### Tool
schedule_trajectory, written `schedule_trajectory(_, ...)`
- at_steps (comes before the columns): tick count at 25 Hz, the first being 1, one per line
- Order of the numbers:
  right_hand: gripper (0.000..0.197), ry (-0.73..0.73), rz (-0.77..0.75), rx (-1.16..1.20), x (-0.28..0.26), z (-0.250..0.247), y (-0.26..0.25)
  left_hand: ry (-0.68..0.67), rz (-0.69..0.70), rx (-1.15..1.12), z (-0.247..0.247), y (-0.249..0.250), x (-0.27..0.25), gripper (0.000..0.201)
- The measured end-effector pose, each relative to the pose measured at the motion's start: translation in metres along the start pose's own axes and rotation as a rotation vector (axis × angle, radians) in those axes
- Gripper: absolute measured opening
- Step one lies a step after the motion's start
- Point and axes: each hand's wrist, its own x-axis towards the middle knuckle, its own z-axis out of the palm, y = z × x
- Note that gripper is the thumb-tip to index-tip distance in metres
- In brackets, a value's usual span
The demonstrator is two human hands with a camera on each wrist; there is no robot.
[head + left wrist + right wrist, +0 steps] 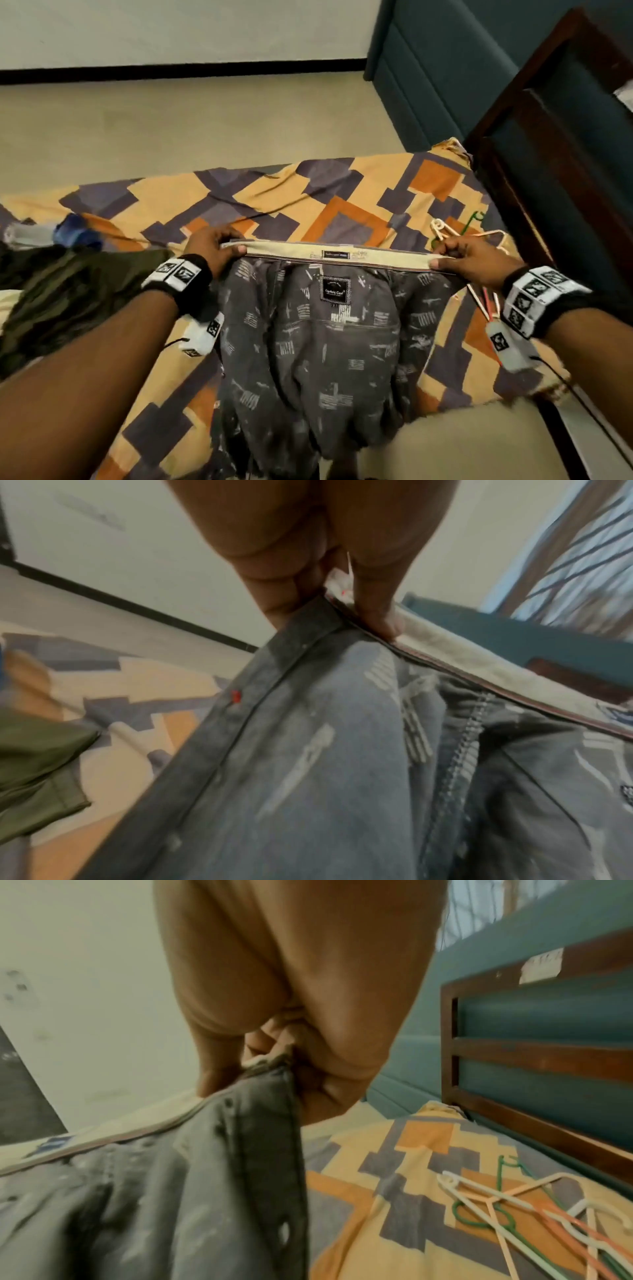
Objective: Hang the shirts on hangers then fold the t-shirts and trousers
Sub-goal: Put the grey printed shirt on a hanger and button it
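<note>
A grey patterned shirt (308, 346) hangs from its cream collar band (376, 259), stretched flat above the bed. My left hand (219, 246) pinches the collar's left end, thumb on top; in the left wrist view the left hand (342, 599) grips the same edge of the shirt (308, 764). My right hand (462, 255) pinches the collar's right end, and the right wrist view shows the right hand (284, 1058) clamped on the shirt (171, 1191). Plastic hangers (455, 233) lie on the bed just behind my right hand; the hangers (514, 1204) are white, orange and green.
The bed wears an orange, yellow and grey block-pattern sheet (308, 202). An olive-green garment (61, 298) lies at the left, with a blue item (75, 233) behind it. A dark wooden headboard (548, 171) rises at the right. Pale floor (171, 137) lies beyond the bed.
</note>
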Motion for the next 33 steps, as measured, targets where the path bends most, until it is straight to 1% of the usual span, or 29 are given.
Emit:
schedule_trajectory(2,0.011,-0.024,0.008,-0.083,0.06,0.023,0.031,0.013,-0.139,0.068,0.046,-0.029,0.039,0.011)
schedule_trajectory(3,0.009,-0.017,0.019,-0.088,0.076,0.039,0.048,0.039,-0.199,0.087,0.064,-0.04,0.04,0.011)
schedule_trajectory(5,0.011,0.015,0.018,-0.021,0.084,0.065,0.076,0.096,-0.254,0.084,0.085,-0.055,0.024,0.012)
schedule_trajectory(6,0.012,-0.02,0.028,0.008,0.084,0.077,0.094,0.093,-0.276,0.1,0.095,-0.063,0.007,0.014)
schedule_trajectory(7,0.011,-0.093,0.039,-0.005,0.078,0.087,0.108,0.048,-0.304,0.134,0.103,-0.068,-0.014,0.016)
schedule_trajectory(8,0.012,-0.182,0.06,-0.045,0.068,0.095,0.124,-0.048,-0.342,0.172,0.112,-0.073,-0.04,0.02)
schedule_trajectory(10,0.013,-0.388,0.156,-0.103,0.039,0.1,0.15,-0.309,-0.446,0.235,0.127,-0.074,-0.095,0.025)
schedule_trajectory(11,0.012,-0.514,0.221,-0.12,0.021,0.098,0.155,-0.466,-0.489,0.262,0.133,-0.074,-0.12,0.025)
schedule_trajectory(13,0.011,-0.802,0.385,-0.207,-0.01,0.093,0.151,-0.788,-0.536,0.326,0.143,-0.079,-0.159,0.025)
schedule_trajectory(14,0.01,-0.915,0.466,-0.25,-0.024,0.09,0.147,-0.896,-0.564,0.335,0.146,-0.081,-0.174,0.026)
schedule_trajectory(15,0.011,-0.997,0.513,-0.301,-0.035,0.089,0.146,-0.952,-0.574,0.337,0.15,-0.08,-0.187,0.026)
schedule_trajectory(16,0.014,-1.038,0.52,-0.344,-0.042,0.09,0.147,-0.967,-0.579,0.337,0.152,-0.078,-0.195,0.026)
schedule_trajectory(17,0.018,-1.05,0.497,-0.372,-0.048,0.089,0.144,-0.949,-0.571,0.33,0.152,-0.075,-0.201,0.022)
schedule_trajectory(18,0.022,-1.011,0.452,-0.407,-0.055,0.089,0.143,-0.916,-0.572,0.323,0.151,-0.07,-0.204,0.018)
schedule_trajectory(19,0.023,-0.926,0.384,-0.42,-0.063,0.088,0.145,-0.864,-0.554,0.337,0.148,-0.066,-0.205,0.015)
schedule_trajectory(20,0.023,-0.834,0.315,-0.414,-0.068,0.088,0.15,-0.781,-0.536,0.357,0.146,-0.064,-0.204,0.017)
schedule_trajectory(21,0.023,-0.716,0.263,-0.372,-0.081,0.088,0.155,-0.658,-0.495,0.388,0.144,-0.063,-0.204,0.02)
schedule_trajectory(23,0.024,-0.537,0.221,-0.281,-0.116,0.093,0.164,-0.418,-0.425,0.379,0.136,-0.058,-0.208,0.022)
schedule_trajectory(24,0.026,-0.473,0.205,-0.249,-0.139,0.099,0.165,-0.367,-0.397,0.366,0.132,-0.056,-0.214,0.022)
schedule_trajectory(25,0.028,-0.435,0.177,-0.247,-0.162,0.109,0.168,-0.401,-0.378,0.378,0.129,-0.058,-0.221,0.023)
schedule_trajectory(26,0.029,-0.43,0.172,-0.264,-0.183,0.118,0.166,-0.482,-0.369,0.395,0.126,-0.061,-0.23,0.026)
schedule_trajectory(27,0.026,-0.437,0.157,-0.281,-0.205,0.128,0.168,-0.577,-0.351,0.434,0.12,-0.062,-0.242,0.026)
schedule_trajectory(28,0.017,-0.479,0.201,-0.338,-0.226,0.137,0.17,-0.639,-0.319,0.486,0.114,-0.061,-0.253,0.02)
schedule_trajectory(29,0.008,-0.564,0.235,-0.411,-0.243,0.143,0.173,-0.668,-0.307,0.528,0.112,-0.062,-0.262,0.015)
schedule_trajectory(30,0.02,-0.655,0.319,-0.458,-0.26,0.147,0.176,-0.673,-0.274,0.551,0.107,-0.062,-0.271,0.016)
schedule_trajectory(31,0.026,-0.705,0.389,-0.43,-0.275,0.149,0.181,-0.671,-0.265,0.54,0.105,-0.061,-0.279,0.017)
schedule_trajectory(32,0.019,-0.713,0.452,-0.378,-0.287,0.147,0.182,-0.66,-0.247,0.524,0.104,-0.058,-0.286,0.016)
schedule_trajectory(33,0.008,-0.693,0.457,-0.331,-0.297,0.143,0.183,-0.651,-0.245,0.509,0.104,-0.054,-0.291,0.016)
